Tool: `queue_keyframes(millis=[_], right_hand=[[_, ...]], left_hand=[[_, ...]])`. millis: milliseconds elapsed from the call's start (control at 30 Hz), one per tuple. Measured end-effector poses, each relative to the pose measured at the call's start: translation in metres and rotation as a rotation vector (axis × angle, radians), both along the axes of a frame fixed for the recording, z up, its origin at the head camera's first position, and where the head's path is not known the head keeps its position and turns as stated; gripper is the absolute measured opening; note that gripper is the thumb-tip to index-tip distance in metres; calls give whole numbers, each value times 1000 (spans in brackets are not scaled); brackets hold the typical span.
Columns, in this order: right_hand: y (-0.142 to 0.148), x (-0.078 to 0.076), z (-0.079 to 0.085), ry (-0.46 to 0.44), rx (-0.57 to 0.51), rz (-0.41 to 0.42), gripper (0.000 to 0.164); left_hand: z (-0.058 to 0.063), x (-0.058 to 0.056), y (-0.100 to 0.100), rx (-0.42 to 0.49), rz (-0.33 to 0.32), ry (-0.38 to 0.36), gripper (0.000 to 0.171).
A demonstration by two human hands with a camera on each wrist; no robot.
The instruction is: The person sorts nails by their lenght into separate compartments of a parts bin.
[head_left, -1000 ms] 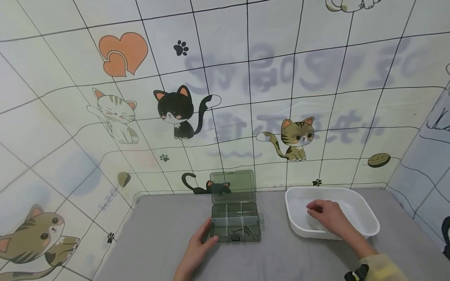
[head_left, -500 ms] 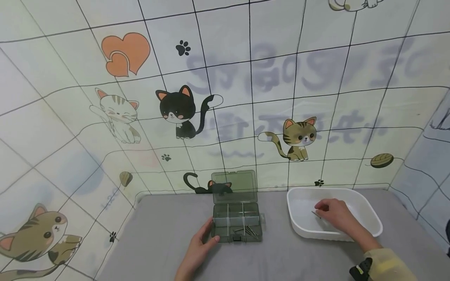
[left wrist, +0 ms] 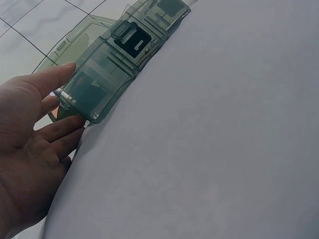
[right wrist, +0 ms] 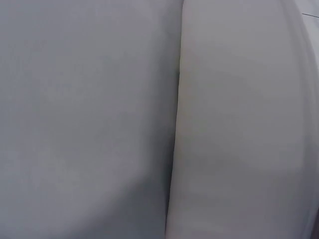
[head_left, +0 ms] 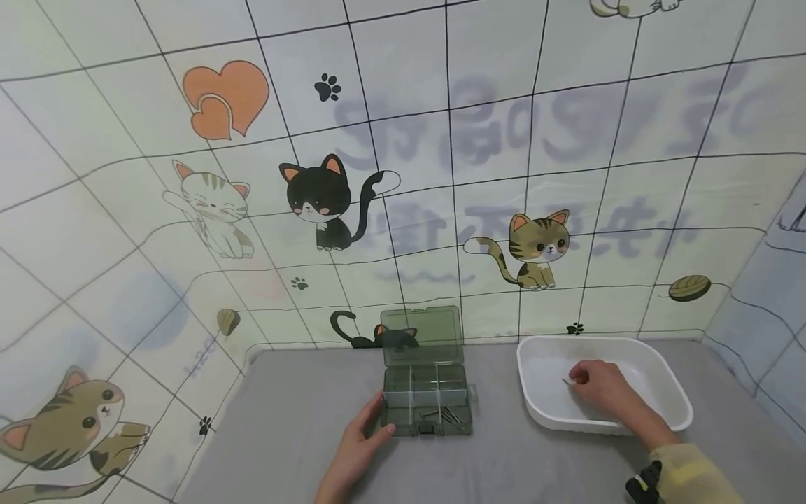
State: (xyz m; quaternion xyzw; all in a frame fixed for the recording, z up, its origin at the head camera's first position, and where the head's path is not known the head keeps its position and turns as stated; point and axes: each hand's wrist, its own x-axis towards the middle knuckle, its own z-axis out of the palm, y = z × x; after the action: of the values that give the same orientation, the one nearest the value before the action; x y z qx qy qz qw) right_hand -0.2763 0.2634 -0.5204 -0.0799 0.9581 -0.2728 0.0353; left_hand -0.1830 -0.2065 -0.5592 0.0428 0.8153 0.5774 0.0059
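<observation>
A green see-through compartment box stands with its lid raised. Several thin metal screw-like pieces lie in its front right part. My left hand holds the box's left end, thumb at the front corner and fingers along the side. The left wrist view shows the thumb against that end of the box. Over the white tray, my right hand pinches a thin metal screw-like piece that juts out leftward from the fingertips.
The grey cloth covers the tabletop under box and tray. A sheet with cartoon cats rises directly behind them. In the right wrist view, the white tray's outer wall stands beside the grey cloth.
A second ago my right hand hovered over the tray with no piece visible; now a thin metal screw-like piece shows in its fingers, and it sits slightly farther right. My left hand keeps its hold.
</observation>
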Motion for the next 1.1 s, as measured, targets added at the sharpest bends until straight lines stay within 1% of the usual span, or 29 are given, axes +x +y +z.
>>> queue_keyframes(millis=[167,267,567,867,1100], right_hand=[[1,-1,-2,-49,-11,-14,16],[0,-2,-1,-58,-5,-16,13],[-1,1,-2,-40,16,34,6],[-6,2,5,-51,84,36,6],[-6,5,4,-58,80,30,6]], left_hand=[[-1,-1,2,1,4,4,67],[-1,-1,2,6,2,15,67],[-2,-1,1,0,3,20,67],[-2,-1,1,10,4,22,67],[-2,-1,1,-6,2,20,67]])
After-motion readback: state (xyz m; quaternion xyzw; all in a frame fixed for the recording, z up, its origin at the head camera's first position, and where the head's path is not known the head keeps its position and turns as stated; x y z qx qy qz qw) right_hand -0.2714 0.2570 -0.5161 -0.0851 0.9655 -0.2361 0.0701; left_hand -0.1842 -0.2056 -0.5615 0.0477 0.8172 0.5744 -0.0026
